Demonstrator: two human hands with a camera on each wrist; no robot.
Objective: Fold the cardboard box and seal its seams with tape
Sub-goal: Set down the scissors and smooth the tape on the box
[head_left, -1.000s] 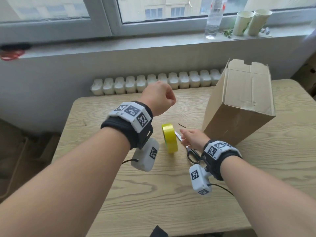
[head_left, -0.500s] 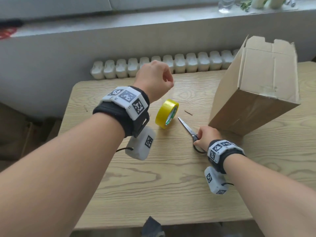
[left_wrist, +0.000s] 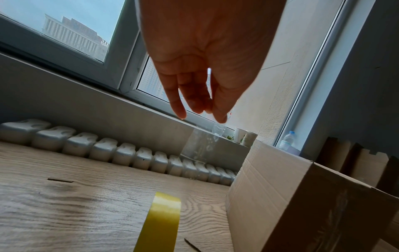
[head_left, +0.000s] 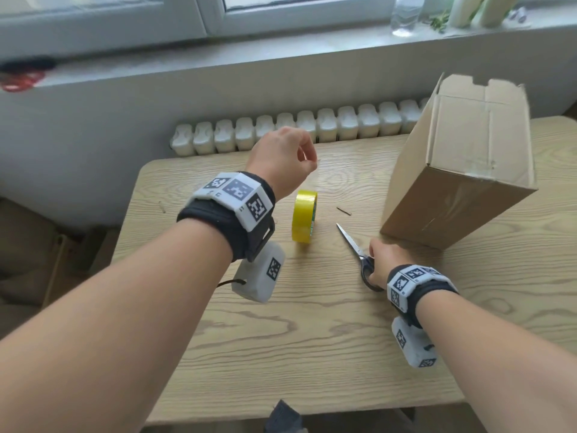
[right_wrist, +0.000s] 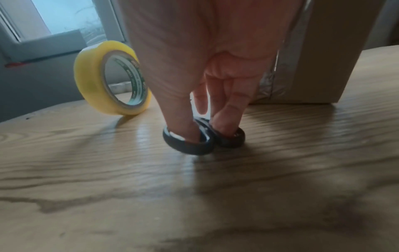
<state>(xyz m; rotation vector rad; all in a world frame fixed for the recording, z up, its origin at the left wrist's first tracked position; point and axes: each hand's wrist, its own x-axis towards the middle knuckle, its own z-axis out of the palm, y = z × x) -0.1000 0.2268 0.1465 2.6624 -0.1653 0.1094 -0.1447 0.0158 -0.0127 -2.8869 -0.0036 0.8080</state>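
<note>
A tall cardboard box (head_left: 462, 157) stands upright at the table's right, clear tape running down its near seam (right_wrist: 278, 71). A yellow tape roll (head_left: 303, 217) stands on edge mid-table. My left hand (head_left: 312, 160) hovers above the roll and pinches the end of a clear tape strip (left_wrist: 200, 145) that runs down toward it. Scissors (head_left: 352, 245) lie blades closed between the roll and the box. My right hand (head_left: 379, 260) grips them, thumb and fingers pushed through the black handle loops (right_wrist: 194, 141), which rest on the table.
The wooden table (head_left: 312, 339) ends at a white radiator top (head_left: 281, 132) below a windowsill holding a bottle (head_left: 406, 14) and paper cups. A small cardboard sliver (head_left: 343, 210) lies near the roll. More flat cardboard (left_wrist: 356, 162) leans behind the box.
My right hand slid back from the scissors' blades near the roll to the handles and put its fingers through the loops. The roll turned slightly. My left hand stays raised.
</note>
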